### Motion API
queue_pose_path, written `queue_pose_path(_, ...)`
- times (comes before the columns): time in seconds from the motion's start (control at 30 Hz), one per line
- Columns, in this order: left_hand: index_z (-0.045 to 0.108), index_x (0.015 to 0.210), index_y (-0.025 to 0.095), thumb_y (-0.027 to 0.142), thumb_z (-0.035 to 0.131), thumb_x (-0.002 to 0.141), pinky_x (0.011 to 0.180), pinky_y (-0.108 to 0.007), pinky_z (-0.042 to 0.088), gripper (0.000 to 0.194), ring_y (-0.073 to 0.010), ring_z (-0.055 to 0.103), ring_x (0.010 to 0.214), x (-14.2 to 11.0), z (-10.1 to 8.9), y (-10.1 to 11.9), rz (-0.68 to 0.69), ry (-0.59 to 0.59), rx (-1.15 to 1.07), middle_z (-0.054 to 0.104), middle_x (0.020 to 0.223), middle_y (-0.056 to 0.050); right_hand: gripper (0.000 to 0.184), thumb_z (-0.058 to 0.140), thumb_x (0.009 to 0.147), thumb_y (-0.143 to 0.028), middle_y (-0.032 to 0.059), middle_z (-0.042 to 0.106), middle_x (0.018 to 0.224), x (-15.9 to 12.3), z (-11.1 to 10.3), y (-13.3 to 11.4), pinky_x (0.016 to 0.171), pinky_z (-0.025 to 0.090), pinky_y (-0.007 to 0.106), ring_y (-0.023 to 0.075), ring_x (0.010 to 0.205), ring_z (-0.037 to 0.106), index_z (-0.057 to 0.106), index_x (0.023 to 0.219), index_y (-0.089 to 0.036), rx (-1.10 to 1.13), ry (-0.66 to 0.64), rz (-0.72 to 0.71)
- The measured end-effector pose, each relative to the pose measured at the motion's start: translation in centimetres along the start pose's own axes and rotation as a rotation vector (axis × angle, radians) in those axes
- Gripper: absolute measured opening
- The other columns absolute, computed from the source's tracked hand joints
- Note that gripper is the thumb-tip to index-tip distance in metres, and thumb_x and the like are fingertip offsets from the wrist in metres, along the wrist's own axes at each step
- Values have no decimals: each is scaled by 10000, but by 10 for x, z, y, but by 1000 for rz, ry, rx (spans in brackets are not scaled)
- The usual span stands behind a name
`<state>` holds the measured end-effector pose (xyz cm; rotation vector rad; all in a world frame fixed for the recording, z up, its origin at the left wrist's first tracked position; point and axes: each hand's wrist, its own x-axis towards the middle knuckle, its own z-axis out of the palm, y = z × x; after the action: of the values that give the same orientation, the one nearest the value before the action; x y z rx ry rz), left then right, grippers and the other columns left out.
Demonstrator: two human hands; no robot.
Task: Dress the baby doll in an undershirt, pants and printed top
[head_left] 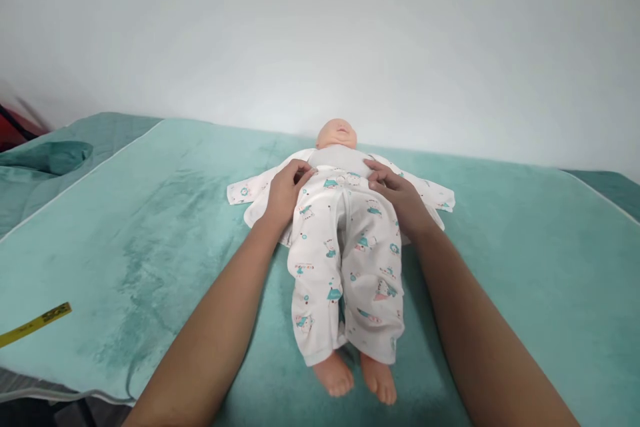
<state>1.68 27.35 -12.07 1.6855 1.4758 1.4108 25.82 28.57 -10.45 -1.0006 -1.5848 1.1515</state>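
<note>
A baby doll (337, 134) lies on its back, its head toward the wall and its bare feet toward me. White printed baby trousers (370, 247) cover its legs up to the waist. Under its torso a matching baby shirt (260, 185) is spread open, sleeves out to both sides. My left hand (290, 188) is at the waistband's left side, thumb and fingers closed on the cloth. At the right side my right hand (397, 195) has bent fingers on the waistband; its fingertips are partly hidden. A pale grey band (340, 159) shows across the doll's torso.
A green plush cover (525, 267) lies under the doll, with a white wall (320, 33) behind it. On the left are a yellow strip with dark marks (35, 325) and a bunched green cloth (45, 157). The cover's front edge shows at lower left.
</note>
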Motion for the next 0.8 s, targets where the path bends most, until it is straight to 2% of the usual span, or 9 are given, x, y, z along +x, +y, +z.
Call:
queue_pose_path(0.1, 617, 922, 218, 374, 576, 877, 818, -304, 466, 168, -174, 585, 905, 1, 1, -1, 105, -16, 3, 644, 969, -32, 267, 715, 779, -471, 4, 459, 1461, 3, -4, -3, 1158, 258, 425, 264, 1405, 337, 634, 765, -217, -13, -51, 27)
queue_pose_path(0.2, 616, 885, 212, 365, 580, 878, 897, -330, 461, 157, -206, 560, 1086, 1, 1, 0, 184, -18, 1, 625, 1130, -68, 296, 667, 822, -495, -3, 460, 1460, 2, -6, -4, 1166, 250, 425, 256, 1407, 337, 619, 742, -214, -7, -47, 15)
queue_pose_path(0.3, 596, 864, 202, 335, 560, 891, 951, -350, 451, 141, -205, 574, 1115, 1, 0, 1, 164, -56, -65, 619, 1220, -80, 291, 669, 822, -493, 9, 457, 1465, 1, -9, -7, 1154, 270, 418, 256, 1409, 336, 622, 761, -212, -61, -72, 15)
queue_pose_path(0.5, 587, 857, 197, 334, 561, 887, 972, -362, 442, 142, -209, 593, 1118, -2, -1, 2, 114, -83, -103, 628, 1251, -82, 262, 703, 785, -463, 5, 401, 1502, -2, -15, -15, 1100, 334, 402, 249, 1364, 390, 615, 857, -227, -159, -180, 44)
queue_pose_path(0.67, 587, 858, 197, 344, 578, 877, 998, -355, 435, 148, -207, 586, 1146, -3, -1, 3, 89, -95, -120, 619, 1284, -77, 242, 639, 815, -440, -1, 431, 1468, 4, -14, -30, 1075, 354, 396, 250, 1361, 385, 580, 762, -212, -312, -196, 56)
queue_pose_path(0.8, 583, 862, 199, 352, 572, 879, 1015, -363, 431, 155, -209, 578, 1162, -4, -1, 2, 67, -89, -122, 617, 1293, -76, 300, 583, 843, -406, -14, 481, 1400, 19, -18, -43, 1029, 393, 372, 250, 1316, 432, 566, 630, -196, -517, -321, 45)
